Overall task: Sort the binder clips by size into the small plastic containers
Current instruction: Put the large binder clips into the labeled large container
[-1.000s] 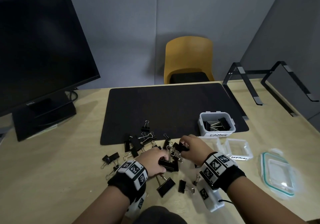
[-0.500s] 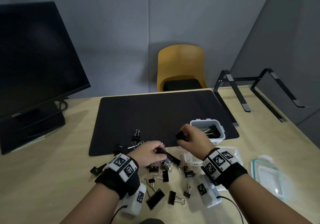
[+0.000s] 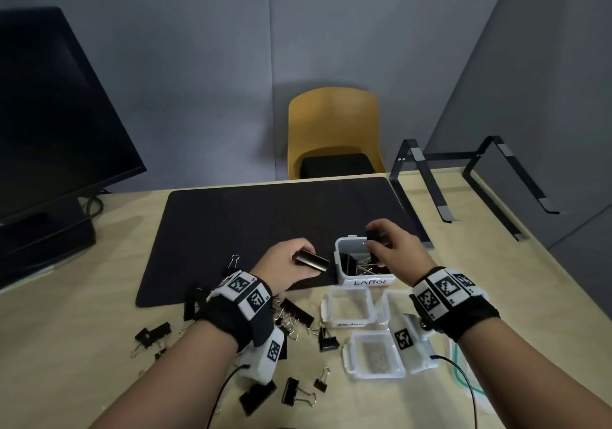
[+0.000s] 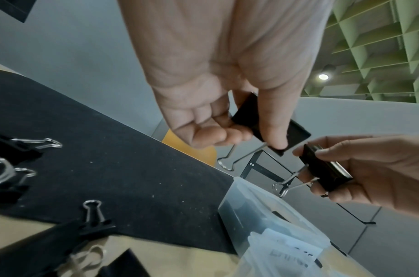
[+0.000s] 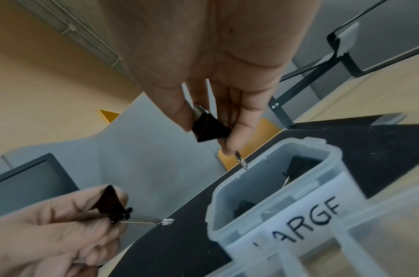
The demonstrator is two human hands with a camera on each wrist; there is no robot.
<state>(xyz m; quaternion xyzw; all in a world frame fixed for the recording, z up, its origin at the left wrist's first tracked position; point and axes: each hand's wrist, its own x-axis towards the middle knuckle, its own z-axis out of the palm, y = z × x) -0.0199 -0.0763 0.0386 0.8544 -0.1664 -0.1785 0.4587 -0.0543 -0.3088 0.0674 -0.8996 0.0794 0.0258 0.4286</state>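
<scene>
My right hand pinches a large black binder clip just above the container labelled LARGE, which holds several black clips; in the right wrist view the clip hangs over the container's rim. My left hand grips another large black clip just left of that container; the left wrist view shows thumb and fingers pinching this clip. Several loose black clips lie on the table near my left wrist. Two empty clear containers sit in front, one labelled Medium.
A black desk mat covers the table's middle. A dark monitor stands at the left, a black metal laptop stand at the far right, a yellow chair behind the table. A cable trails from my right wrist.
Both hands lifted from the clip pile, each holding a large clip, and moved right and away to the LARGE container. The right hand now hangs over it.
</scene>
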